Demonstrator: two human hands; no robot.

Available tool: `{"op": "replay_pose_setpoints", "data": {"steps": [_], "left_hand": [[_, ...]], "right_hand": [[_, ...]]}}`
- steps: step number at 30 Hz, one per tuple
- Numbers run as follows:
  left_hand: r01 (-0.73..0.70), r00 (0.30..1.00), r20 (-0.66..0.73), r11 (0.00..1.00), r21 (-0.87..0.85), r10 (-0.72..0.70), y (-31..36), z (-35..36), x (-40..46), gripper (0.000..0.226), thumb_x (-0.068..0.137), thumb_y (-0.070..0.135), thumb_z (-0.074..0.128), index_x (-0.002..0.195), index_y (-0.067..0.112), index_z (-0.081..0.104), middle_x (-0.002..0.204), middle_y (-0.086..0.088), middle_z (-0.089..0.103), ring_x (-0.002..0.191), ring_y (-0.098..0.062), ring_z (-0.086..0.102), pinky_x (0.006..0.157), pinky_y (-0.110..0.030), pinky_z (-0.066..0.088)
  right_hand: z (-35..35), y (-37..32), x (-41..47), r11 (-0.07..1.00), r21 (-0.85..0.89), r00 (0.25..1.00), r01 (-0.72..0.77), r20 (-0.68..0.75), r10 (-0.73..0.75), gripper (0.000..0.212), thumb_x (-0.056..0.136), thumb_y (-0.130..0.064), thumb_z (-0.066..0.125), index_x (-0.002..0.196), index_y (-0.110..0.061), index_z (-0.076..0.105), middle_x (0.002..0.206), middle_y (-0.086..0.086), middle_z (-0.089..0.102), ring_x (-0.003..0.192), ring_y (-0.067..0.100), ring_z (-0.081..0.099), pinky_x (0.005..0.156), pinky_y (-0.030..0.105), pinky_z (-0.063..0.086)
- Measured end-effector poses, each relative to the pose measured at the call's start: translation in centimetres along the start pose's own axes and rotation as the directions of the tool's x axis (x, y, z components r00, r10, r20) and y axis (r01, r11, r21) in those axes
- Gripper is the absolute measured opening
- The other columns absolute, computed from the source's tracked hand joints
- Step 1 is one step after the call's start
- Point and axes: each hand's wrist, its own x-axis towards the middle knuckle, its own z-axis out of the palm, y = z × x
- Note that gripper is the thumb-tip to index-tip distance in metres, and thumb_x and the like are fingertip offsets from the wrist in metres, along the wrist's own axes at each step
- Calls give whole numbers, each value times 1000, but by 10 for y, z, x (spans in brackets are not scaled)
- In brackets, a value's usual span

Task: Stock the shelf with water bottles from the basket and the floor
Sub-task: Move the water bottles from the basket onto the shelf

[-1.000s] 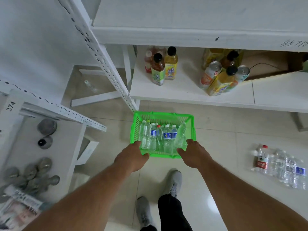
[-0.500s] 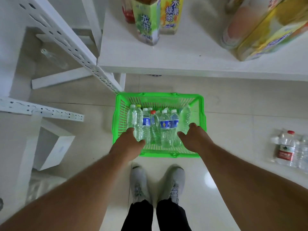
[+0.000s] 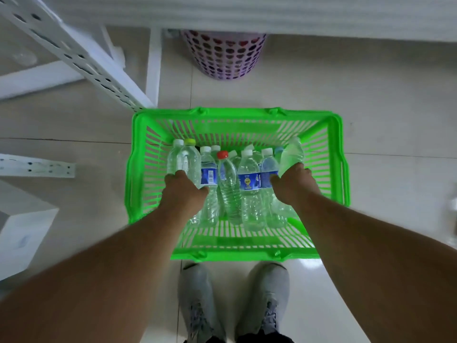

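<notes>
A green plastic basket (image 3: 337, 169) stands on the tiled floor in front of my feet. Several clear water bottles lie in it side by side, caps pointing away from me; one has a red cap (image 3: 222, 154), some have blue labels (image 3: 249, 180). My left hand (image 3: 184, 191) reaches into the basket, its fingers curled down over the leftmost clear bottle (image 3: 181, 158). My right hand (image 3: 294, 185) grips the rightmost clear bottle (image 3: 291, 153), which tilts up against the basket's right wall. The white shelf's front edge (image 3: 272, 18) runs across the top.
A purple perforated bin (image 3: 223, 55) stands under the shelf, beyond the basket. A white perforated shelf upright (image 3: 74, 53) slants down at the upper left. A white box (image 3: 22, 226) sits at the left. My grey shoes (image 3: 197, 300) touch the basket's near rim.
My view has dropped much closer to the basket. Both hands have moved from the basket's near rim down onto the outer bottles inside it.
</notes>
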Motion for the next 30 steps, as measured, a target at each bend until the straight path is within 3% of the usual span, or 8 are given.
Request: {"op": "replay_pose_setpoints", "data": {"steps": [3, 7, 11, 13, 21, 23, 26, 30], "left_hand": [[108, 993, -43, 994, -14, -109, -9, 12, 16, 82, 79, 40, 79, 136, -1, 37, 135, -22, 45, 114, -41, 57, 87, -44, 53], [200, 980, -6, 980, 18, -200, -20, 22, 26, 88, 74, 53, 79, 133, -2, 44, 133, -23, 54, 115, -40, 58, 81, -41, 51], [209, 978, -9, 977, -32, -209, -26, 19, 28, 66, 74, 46, 80, 112, -5, 61, 94, -16, 70, 64, -25, 63, 46, -23, 39], [193, 981, -1, 974, -118, -195, -30, 17, 24, 49, 74, 39, 79, 97, -1, 66, 73, -10, 67, 56, -20, 60, 47, -25, 44], [13, 998, -56, 944, -331, -33, -19, -38, -76, 21, 72, 30, 81, 68, 14, 68, 61, 1, 66, 60, -20, 63, 50, -23, 39], [-24, 998, -64, 934, -355, 2, -10, -65, -108, 20, 73, 30, 81, 77, 14, 70, 68, -2, 69, 66, -20, 66, 53, -24, 41], [-97, 992, -111, 921, -378, 59, 12, -119, -163, 29, 73, 28, 83, 65, 22, 55, 57, 13, 52, 51, 5, 48, 46, -13, 30], [-231, 972, -130, 887, -399, 195, 40, -199, -242, 32, 73, 28, 83, 69, 23, 52, 62, 12, 51, 52, 4, 47, 48, -10, 31]], "right_hand": [[13, 3, 17, 996, 67, 995, -59, -77, 64, 78, 89, -47, 62, 141, 5, 32, 137, 23, 47, 123, 40, 52, 98, 41, 44], [16, 7, 31, 987, 124, 979, -101, -161, 121, 75, 87, -58, 61, 130, 1, 46, 127, 20, 55, 113, 38, 57, 89, 40, 47], [14, 11, 40, 977, 182, 985, -109, -111, 130, 51, 83, -54, 67, 98, -6, 61, 104, 16, 65, 94, 34, 63, 70, 34, 48], [9, 13, 35, 963, 247, 984, -107, -111, 137, 43, 80, -50, 70, 82, -9, 57, 92, 12, 67, 79, 30, 64, 59, 30, 45], [-56, -7, -53, 837, 546, 999, 27, 18, -44, 53, 70, -43, 79, 108, -9, 65, 87, 4, 71, 62, 14, 64, 38, 16, 37], [-89, -16, -87, 793, 605, 992, 76, 36, -122, 51, 68, -39, 82, 106, -8, 67, 83, 4, 73, 58, 12, 64, 44, 16, 42], [-150, -33, -145, 752, 645, 973, 134, 57, -222, 45, 69, -38, 84, 104, -16, 68, 83, -2, 73, 64, 13, 66, 59, 26, 51], [-243, -58, -235, 613, 762, 910, 209, 78, -406, 55, 69, -43, 83, 110, -11, 67, 86, 1, 71, 76, 20, 70, 76, 40, 57]]}}
